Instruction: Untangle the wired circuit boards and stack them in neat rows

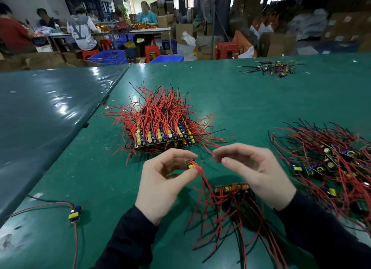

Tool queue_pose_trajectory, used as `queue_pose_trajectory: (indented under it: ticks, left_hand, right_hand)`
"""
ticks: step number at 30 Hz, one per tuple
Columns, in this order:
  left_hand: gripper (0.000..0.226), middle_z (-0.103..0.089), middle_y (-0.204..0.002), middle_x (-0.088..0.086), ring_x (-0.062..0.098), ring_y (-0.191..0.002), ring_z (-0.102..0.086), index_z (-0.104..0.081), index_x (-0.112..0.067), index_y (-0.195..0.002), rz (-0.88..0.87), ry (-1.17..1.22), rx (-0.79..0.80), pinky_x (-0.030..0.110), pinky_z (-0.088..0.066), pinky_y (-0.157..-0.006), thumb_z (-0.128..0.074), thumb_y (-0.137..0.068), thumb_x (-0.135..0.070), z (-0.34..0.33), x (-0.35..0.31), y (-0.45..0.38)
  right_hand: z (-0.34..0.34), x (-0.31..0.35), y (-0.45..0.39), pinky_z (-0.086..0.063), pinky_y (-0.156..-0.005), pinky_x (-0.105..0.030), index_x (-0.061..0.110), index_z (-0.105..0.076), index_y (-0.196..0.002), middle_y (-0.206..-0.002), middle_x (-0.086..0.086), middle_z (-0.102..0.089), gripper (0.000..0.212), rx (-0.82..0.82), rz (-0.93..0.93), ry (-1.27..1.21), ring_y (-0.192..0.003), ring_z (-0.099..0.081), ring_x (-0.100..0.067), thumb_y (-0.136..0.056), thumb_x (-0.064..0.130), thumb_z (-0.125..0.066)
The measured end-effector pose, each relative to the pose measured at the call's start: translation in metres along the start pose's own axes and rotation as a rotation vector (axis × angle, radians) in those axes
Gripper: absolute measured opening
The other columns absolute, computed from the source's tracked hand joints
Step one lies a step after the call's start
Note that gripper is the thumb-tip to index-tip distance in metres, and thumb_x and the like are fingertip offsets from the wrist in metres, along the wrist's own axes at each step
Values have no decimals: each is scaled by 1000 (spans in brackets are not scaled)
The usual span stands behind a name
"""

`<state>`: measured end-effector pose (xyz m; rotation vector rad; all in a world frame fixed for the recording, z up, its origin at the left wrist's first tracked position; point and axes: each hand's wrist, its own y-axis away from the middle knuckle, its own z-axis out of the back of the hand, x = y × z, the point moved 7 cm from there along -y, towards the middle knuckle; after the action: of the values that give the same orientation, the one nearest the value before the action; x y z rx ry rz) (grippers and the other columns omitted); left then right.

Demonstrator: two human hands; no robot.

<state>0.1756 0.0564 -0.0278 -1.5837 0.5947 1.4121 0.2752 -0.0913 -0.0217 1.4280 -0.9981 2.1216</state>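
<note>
My left hand (pixel 160 180) pinches a small circuit board (pixel 190 164) with a yellow part between thumb and fingertips; its red wires trail down toward me. My right hand (pixel 251 168) hovers just right of it, fingers curled, fingertips near a thin red wire; whether it pinches that wire is unclear. Below my right hand lies a short row of boards (pixel 232 188) with red and black wires fanned toward me. A neat stack of boards (pixel 162 136) with wires standing up sits ahead. A tangled heap of boards (pixel 329 164) lies at the right.
The green table mat (pixel 241 100) carries a lone board with red and black wires (pixel 74 213) at the near left and a small pile of wire scraps (pixel 271 68) far right. A darker table (pixel 50 108) adjoins at left. People work at tables far behind.
</note>
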Motion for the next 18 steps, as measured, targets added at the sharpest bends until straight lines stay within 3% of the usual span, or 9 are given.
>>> queue_pose_trajectory:
  ticks: [3,7,10,12,15,18]
  left_hand:
    - [19,-72,-79,-7,4,-75,-64,-74,-27,-83,-99,-123,2,16,-47,-62,-75,-66,-19,-4,-9,3]
    - [17,-72,-80,-7,4,-77,-64,-74,-26,-79,-145,-60,-114,12,-47,-63,-78,-67,-15,0,-12,3]
    - [16,-71,-75,-3,12,-72,-60,-75,-22,-79,-88,145,-317,22,-50,-66,-78,-64,-20,24,-8,1]
    - [16,-70,-72,-5,9,-67,-60,-73,-16,-80,-8,339,-396,20,-50,-60,-70,-65,-19,36,-1,-2]
    - [15,-68,-70,-7,4,-65,-62,-71,-16,-79,181,639,-388,16,-51,-56,-64,-67,-23,36,12,-3]
    - [15,-62,-70,-8,4,-65,-61,-70,-20,-76,318,887,-388,14,-50,-56,-63,-70,-32,36,19,-2]
  right_hand:
    - [-19,-3,4,-50,-85,-21,17,-71,-95,-94,0,-74,12,111,1,50,-90,-68,-12,-85,11,-65]
    - [-31,-5,8,-51,-87,-26,17,-70,-101,-95,-2,-73,19,199,-7,87,-90,-67,-14,-83,19,-65]
    - [-36,-8,11,-51,-84,-24,19,-71,-99,-86,2,-72,21,249,-15,177,-82,-67,-10,-79,16,-72]
    - [-36,-7,13,-48,-85,-18,21,-70,-101,-88,9,-73,26,253,-9,208,-85,-66,-2,-76,17,-75]
    - [-32,-2,12,-45,-90,-15,25,-67,-106,-98,13,-72,36,224,14,194,-96,-65,-2,-72,22,-77]
    - [-30,-3,11,-46,-88,-17,19,-69,-105,-96,7,-73,33,253,-21,150,-93,-66,-5,-75,15,-79]
